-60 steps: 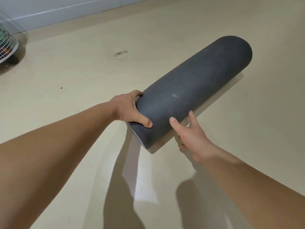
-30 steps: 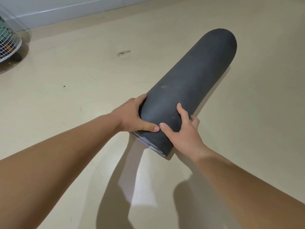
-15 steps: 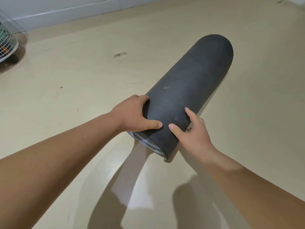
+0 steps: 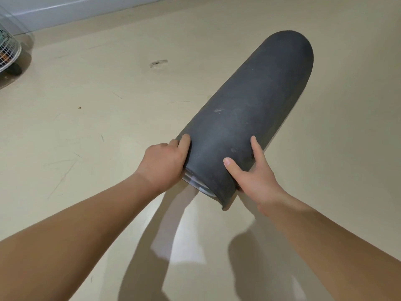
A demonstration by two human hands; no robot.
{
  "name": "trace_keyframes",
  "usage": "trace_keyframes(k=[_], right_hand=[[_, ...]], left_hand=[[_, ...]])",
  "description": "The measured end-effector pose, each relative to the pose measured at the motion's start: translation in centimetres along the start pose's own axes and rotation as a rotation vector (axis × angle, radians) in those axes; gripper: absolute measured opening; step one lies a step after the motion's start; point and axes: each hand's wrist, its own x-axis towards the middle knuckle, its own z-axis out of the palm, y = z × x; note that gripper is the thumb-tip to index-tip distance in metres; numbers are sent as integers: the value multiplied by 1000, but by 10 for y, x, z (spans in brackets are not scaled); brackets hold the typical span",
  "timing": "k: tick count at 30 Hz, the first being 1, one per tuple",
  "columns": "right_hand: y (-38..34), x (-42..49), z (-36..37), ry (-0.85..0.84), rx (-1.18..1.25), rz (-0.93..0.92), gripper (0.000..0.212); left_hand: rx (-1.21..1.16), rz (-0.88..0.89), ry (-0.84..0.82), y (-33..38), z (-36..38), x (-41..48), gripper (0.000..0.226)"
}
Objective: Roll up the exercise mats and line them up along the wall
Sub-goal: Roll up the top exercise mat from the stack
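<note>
A pale beige floor (image 4: 86,127) fills most of the view, and it is bounded at the far left by a light grey wall (image 4: 65,9). The dark grey rolled mat (image 4: 249,109) is laid on the floor right of centre, its length running from the near middle toward the far right, well apart from the wall. Lighter inner layers are seen at its near open end. Both bare forearms are stretched out to that near end. It is grasped at its left rim by the left hand (image 4: 162,164), whose fingers are curled against the side of the roll; the thumb is hidden. The right hand (image 4: 253,177) is spread wide and is laid on the roll's right side, with the thumb straight across the top and the forefinger straight along the flank; the other fingers are hidden beneath. Shadows of the arms are thrown on the near floor. A white wire cage (image 4: 8,53) is cut off by the far left edge. A small scuff mark (image 4: 158,63) is seen on the floor left of the mat.
</note>
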Motion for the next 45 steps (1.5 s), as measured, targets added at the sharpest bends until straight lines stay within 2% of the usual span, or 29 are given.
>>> trace_keyframes(k=[2, 4, 6, 8, 11, 14, 15, 17, 19, 20, 22, 24, 26, 28, 31, 34, 37, 39, 42, 45], right_hand=[[-1, -8, -1, -36, 95, 88, 99], [-2, -17, -2, -31, 121, 109, 96], [-3, -24, 0, -9, 124, 59, 96], [-3, -29, 2, 20, 98, -4, 95], [-12, -32, 6, 59, -59, -57, 87], [-17, -27, 13, 41, -209, -93, 90], [-16, -23, 19, 48, -266, -104, 91], [-16, -15, 33, 85, -374, -140, 91], [-18, -7, 42, 109, -421, -182, 83], [-21, -3, 42, 107, -410, -210, 74], [-22, 6, 35, 107, -349, -249, 61], [-19, 13, 25, 137, -231, -144, 69], [-20, 17, 22, 101, -7, 120, 80], [-26, 22, 28, -25, 131, 262, 72], [-35, 32, 48, -118, 211, 254, 66], [-41, 34, 63, -118, 310, 246, 59], [-37, 28, 58, -123, 403, 220, 29], [-35, 20, 51, -169, 470, 173, 14], [-34, -1, 43, -182, 464, 116, 16], [-29, -25, 31, -95, 374, 94, 26]], left_hand=[[-57, -25, -57, 7, -7, 3, 55], [-224, -73, -110, 11, -16, 3, 55], [-444, -153, -112, 13, -25, -2, 58], [-710, -308, -111, 15, -29, -13, 55], [-953, -473, -225, 3, -25, -31, 51], [-817, -407, -480, -21, -44, -39, 73], [-745, -388, -509, -25, -55, -35, 79], [-683, -389, -367, -22, -80, -25, 70], [-631, -282, -186, 1, -91, -16, 36], [-564, -229, -196, 15, -90, -12, 27], [-379, -221, -313, 33, -77, -8, 65], [-238, -334, -352, 29, -66, -2, 86], [-314, -444, -341, 11, -59, 1, 90], [-486, -519, -340, -6, -54, -1, 94], [-613, -561, -322, -20, -53, -6, 96], [-590, -555, -264, -11, -52, -7, 91], [-553, -539, -216, 3, -54, -9, 88], [-619, -566, -230, 6, -61, -10, 86], [-762, -612, -267, 11, -73, -14, 92], [-896, -626, -329, 20, -69, -27, 96]])
